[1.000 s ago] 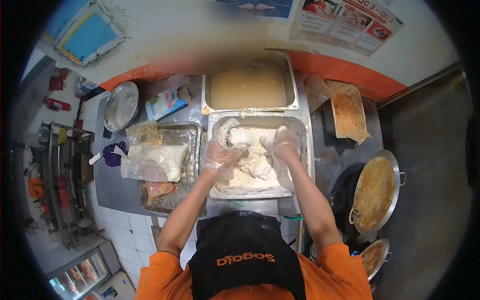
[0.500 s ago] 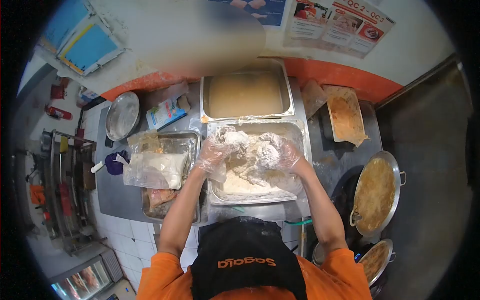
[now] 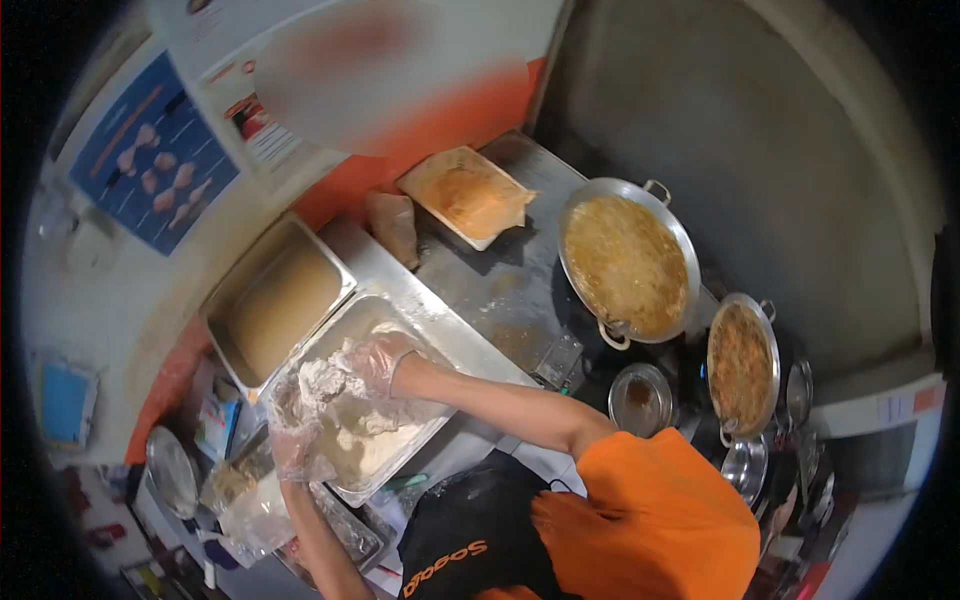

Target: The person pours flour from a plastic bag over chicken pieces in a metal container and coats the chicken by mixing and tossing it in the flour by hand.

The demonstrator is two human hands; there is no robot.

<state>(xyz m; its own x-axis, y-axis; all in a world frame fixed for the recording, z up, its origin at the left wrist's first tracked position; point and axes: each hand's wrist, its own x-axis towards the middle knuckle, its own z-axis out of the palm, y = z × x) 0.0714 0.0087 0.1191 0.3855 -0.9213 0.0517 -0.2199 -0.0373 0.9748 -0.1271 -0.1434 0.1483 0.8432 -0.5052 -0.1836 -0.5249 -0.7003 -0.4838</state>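
My left hand (image 3: 297, 448), in a clear plastic glove, is at the near left side of a metal tray (image 3: 425, 440) of flour. Its fingers close around a flour-coated chicken piece (image 3: 290, 402), partly hidden by the glove. My right hand (image 3: 381, 362), gloved too, reaches in from the right and grips another flour-coated chicken piece (image 3: 330, 383), just above the loose flour (image 3: 375, 450). White flour clings to both gloves. The exact shape of the pieces is hard to make out under the coating.
Beyond the flour tray stands a deep metal pan of cloudy liquid (image 3: 285, 310). A crumb-covered tub (image 3: 470, 195) sits farther back. To the right are a wide pan of bubbling oil (image 3: 628, 265) and a second pan with browned food (image 3: 742, 365). Plastic bags (image 3: 265, 515) lie at the left.
My head has turned to the right, bringing the oil pans fully into view. Both hands stay in the flour tray with the coated pieces, now closer together.
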